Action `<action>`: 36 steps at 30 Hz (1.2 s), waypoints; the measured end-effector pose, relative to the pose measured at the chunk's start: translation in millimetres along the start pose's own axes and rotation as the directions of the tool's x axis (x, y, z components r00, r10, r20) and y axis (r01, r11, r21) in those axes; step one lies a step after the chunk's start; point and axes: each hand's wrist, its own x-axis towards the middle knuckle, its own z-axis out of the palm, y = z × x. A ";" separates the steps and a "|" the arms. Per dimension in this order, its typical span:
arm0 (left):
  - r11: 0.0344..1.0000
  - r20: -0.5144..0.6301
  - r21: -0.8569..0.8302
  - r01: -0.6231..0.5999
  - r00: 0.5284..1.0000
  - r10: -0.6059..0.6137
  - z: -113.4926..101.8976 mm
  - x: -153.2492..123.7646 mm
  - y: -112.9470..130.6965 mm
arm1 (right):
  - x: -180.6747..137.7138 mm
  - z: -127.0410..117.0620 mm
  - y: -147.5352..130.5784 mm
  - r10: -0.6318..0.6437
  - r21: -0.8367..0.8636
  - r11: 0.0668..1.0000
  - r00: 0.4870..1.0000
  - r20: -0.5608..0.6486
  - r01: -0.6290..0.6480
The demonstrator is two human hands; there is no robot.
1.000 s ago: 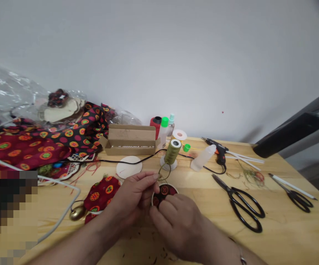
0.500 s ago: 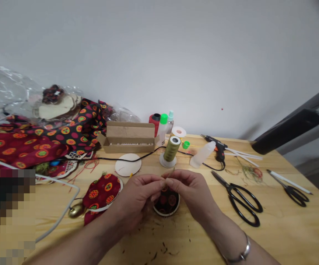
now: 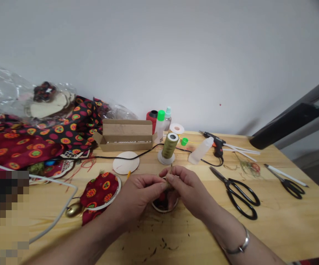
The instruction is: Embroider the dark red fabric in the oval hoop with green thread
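My left hand [image 3: 143, 191] and my right hand [image 3: 185, 187] meet fingertip to fingertip, both pinched closed. A thin olive-brown tip [image 3: 171, 169] sticks up between the right fingers; the fingers hide the rest, so I cannot make out its kind. Directly below them is a round piece covered in dark patterned fabric [image 3: 162, 204] with a pale rim, partly hidden by the hands. Behind the fingertips stands a cone of olive thread [image 3: 170, 146]. Left of my left hand lies a dark red patterned fabric round [image 3: 100, 189] with a white edge, beside a brass bell [image 3: 73, 209].
Large black-handled scissors [image 3: 235, 193] lie to the right, smaller scissors [image 3: 292, 187] beyond. At the back are a glue gun [image 3: 216, 143], a white squeeze bottle [image 3: 200, 151] and an open cardboard box [image 3: 126, 142]. Patterned cloth [image 3: 18, 145] piles up left; a black cord [image 3: 107, 158] crosses the table.
My fingertips remain together, while the right fingers have shifted slightly over the dark fabric round. The whole view has moved a little, so things on the table appear slightly further left and up.
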 end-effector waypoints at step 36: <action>0.996 -0.164 -0.076 0.053 0.984 -0.065 -6.5 4.9 -12.1 | 0.9 -0.6 -2.7 -0.187 -0.210 0.967 0.961 -0.203 0.144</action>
